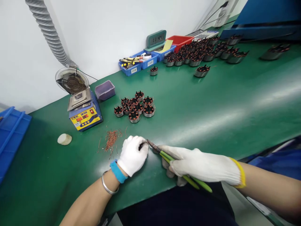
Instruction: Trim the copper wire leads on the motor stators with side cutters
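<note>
My left hand (134, 155), in a white glove with a blue wristband, is closed round a small dark part mostly hidden by the fingers. My right hand (188, 160), in a white glove with a yellow cuff, grips a pair of green-handled pliers (166, 156). Their dark jaws touch or nearly touch the part at my left fingertips; whether they bite on a wire is too small to tell. Left of my left hand lies a heap of copper wire scraps (112, 139). Beyond the hands stands a group of wound motor stators (138, 108) with black insulators and copper coils.
A blue-and-yellow soldering pot (86, 117) stands left, beside a purple bin (105, 90) and a white round block (64, 139). Blue tool trays (134, 70), a clock (156, 40), a red bin (181, 40) and many stators (195, 53) line the back. A blue crate (14, 138) is far left.
</note>
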A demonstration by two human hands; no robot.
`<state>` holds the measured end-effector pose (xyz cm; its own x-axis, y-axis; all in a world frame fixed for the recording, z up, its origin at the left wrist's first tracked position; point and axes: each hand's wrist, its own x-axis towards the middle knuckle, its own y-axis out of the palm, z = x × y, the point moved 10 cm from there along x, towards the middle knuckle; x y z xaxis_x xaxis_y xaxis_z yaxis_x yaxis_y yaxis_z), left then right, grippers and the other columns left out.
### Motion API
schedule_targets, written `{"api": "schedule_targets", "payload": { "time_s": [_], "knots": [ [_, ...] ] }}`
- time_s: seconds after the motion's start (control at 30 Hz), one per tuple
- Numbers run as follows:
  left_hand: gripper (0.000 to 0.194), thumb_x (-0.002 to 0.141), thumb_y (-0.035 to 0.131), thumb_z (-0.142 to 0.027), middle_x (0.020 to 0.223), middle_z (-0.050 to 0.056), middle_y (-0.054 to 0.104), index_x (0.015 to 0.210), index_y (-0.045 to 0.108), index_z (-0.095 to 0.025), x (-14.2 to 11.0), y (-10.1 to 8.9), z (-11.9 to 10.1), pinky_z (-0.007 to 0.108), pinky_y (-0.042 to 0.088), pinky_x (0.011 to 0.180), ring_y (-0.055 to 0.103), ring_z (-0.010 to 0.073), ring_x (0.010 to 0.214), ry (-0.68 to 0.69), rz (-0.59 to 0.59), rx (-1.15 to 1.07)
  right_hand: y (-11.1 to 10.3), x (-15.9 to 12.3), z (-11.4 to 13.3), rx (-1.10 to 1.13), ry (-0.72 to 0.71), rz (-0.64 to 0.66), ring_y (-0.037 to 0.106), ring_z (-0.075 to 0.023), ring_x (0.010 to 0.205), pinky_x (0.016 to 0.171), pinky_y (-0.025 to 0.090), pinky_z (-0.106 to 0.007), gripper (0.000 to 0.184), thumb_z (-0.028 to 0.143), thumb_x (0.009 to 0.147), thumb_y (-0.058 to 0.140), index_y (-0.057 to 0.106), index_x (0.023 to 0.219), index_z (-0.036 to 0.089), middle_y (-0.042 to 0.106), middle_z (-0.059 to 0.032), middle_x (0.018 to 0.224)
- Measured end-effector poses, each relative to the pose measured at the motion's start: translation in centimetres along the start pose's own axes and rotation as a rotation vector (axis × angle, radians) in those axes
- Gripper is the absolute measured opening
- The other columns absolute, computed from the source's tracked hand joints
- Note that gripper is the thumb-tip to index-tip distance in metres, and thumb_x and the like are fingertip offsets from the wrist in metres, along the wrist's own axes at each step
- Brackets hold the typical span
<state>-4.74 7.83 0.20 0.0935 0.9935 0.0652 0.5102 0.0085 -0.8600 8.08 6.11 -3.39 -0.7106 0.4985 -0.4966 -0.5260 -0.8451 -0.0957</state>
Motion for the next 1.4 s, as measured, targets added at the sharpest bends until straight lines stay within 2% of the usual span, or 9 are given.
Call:
{"api": "schedule_targets", "payload": {
  "time_s": [0.27, 0.5, 0.63, 0.8, 0.87, 1.0, 1.13, 1.27, 1.4],
  "knots": [
    [0.011, 0.084, 0.053, -0.019, 0.079, 0.003, 0.064, 0.076, 0.061, -0.019, -0.4, -0.4, 0.3, 0.034, 0.043, 0.079, 0.055, 0.0202, 0.083, -0.034, -0.055, -0.11, -0.7, 0.2, 0.5, -0.358, 0.158, -0.006, 0.066, -0.0179, 0.061, 0.062, 0.053, -0.033, 0.053, 0.026, 0.08, 0.052, 0.047, 0.132, 0.022, 0.068, -0.0061, 0.09],
    [0.031, 0.093, 0.043, -0.039, 0.11, 0.008, 0.062, 0.109, 0.057, -0.017, -1.5, -2.8, 4.8, 0.035, 0.047, 0.091, 0.06, 0.0199, 0.098, -0.138, -0.465, -0.838, -1.9, -0.7, 4.8, -1.246, -0.246, -0.522, 0.06, -0.034, 0.095, 0.08, 0.045, -0.045, 0.049, 0.039, 0.082, 0.056, 0.056, 0.122, 0.012, 0.061, -0.0178, 0.108],
    [0.041, 0.094, 0.041, -0.051, 0.113, 0.009, 0.062, 0.111, 0.057, -0.018, -1.6, -2.8, 6.8, 0.034, 0.049, 0.087, 0.061, 0.0198, 0.099, -0.149, -0.582, -0.92, 1.0, 1.0, 8.6, -1.222, -0.46, -0.588, 0.054, -0.0332, 0.101, 0.091, 0.038, -0.049, 0.081, 0.056, 0.07, 0.067, 0.046, 0.132, 0.008, 0.057, -0.0183, 0.114],
    [0.039, 0.094, 0.042, -0.052, 0.115, 0.008, 0.061, 0.111, 0.058, -0.02, -2.0, -3.2, 7.7, 0.033, 0.048, 0.089, 0.06, 0.0193, 0.103, -0.184, -0.651, -0.914, 3.1, 3.7, 9.7, -1.144, -0.468, -0.456, 0.059, -0.0246, 0.083, 0.07, 0.043, -0.036, 0.041, 0.046, 0.075, 0.064, 0.059, 0.105, 0.019, 0.061, -0.008, 0.096],
    [0.039, 0.094, 0.042, -0.052, 0.117, 0.007, 0.06, 0.112, 0.057, -0.021, -2.2, -3.3, 7.8, 0.032, 0.048, 0.09, 0.058, 0.0196, 0.107, -0.203, -0.669, -0.922, 0.0, 3.1, 9.2, -1.042, -0.404, -0.54, 0.061, -0.0235, 0.084, 0.068, 0.043, -0.033, 0.041, 0.049, 0.074, 0.062, 0.06, 0.105, 0.022, 0.063, -0.0059, 0.098],
    [0.042, 0.092, 0.046, -0.054, 0.116, 0.008, 0.061, 0.113, 0.057, -0.019, -1.8, -2.9, 6.6, 0.035, 0.047, 0.094, 0.059, 0.0203, 0.106, -0.207, -0.605, -0.87, -12.6, 0.6, 6.0, -0.866, -0.024, -0.861, 0.062, -0.0238, 0.093, 0.07, 0.045, -0.031, 0.043, 0.053, 0.075, 0.06, 0.061, 0.111, 0.03, 0.065, -0.0033, 0.109],
    [0.046, 0.086, 0.055, -0.055, 0.115, 0.011, 0.061, 0.112, 0.055, -0.017, -1.0, -2.3, 5.7, 0.042, 0.044, 0.1, 0.059, 0.0234, 0.106, -0.246, -0.541, -0.83, -20.8, -1.3, 5.8, -0.948, 0.079, -1.143, 0.053, -0.0369, 0.111, 0.087, 0.041, -0.045, 0.066, 0.05, 0.077, 0.059, 0.051, 0.13, 0.012, 0.054, -0.0227, 0.127],
    [0.049, 0.084, 0.058, -0.051, 0.12, 0.013, 0.058, 0.118, 0.05, -0.017, -0.5, -1.8, 5.6, 0.044, 0.042, 0.102, 0.059, 0.0236, 0.107, -0.24, -0.512, -0.83, -16.8, 1.2, 8.4, -1.142, -0.322, -1.09, 0.038, -0.0385, 0.127, 0.102, 0.033, -0.049, 0.076, 0.048, 0.071, 0.069, 0.048, 0.135, 0.012, 0.041, -0.0226, 0.141],
    [0.048, 0.084, 0.058, -0.043, 0.125, 0.015, 0.055, 0.123, 0.046, -0.016, -0.2, -1.6, 5.8, 0.043, 0.044, 0.099, 0.058, 0.0233, 0.108, -0.24, -0.499, -0.797, -10.5, 5.5, 10.2, -1.238, -0.597, -0.844, 0.038, -0.0377, 0.128, 0.102, 0.033, -0.054, 0.043, 0.035, 0.074, 0.068, 0.063, 0.113, 0.014, 0.044, -0.0207, 0.139]
  ]
}}
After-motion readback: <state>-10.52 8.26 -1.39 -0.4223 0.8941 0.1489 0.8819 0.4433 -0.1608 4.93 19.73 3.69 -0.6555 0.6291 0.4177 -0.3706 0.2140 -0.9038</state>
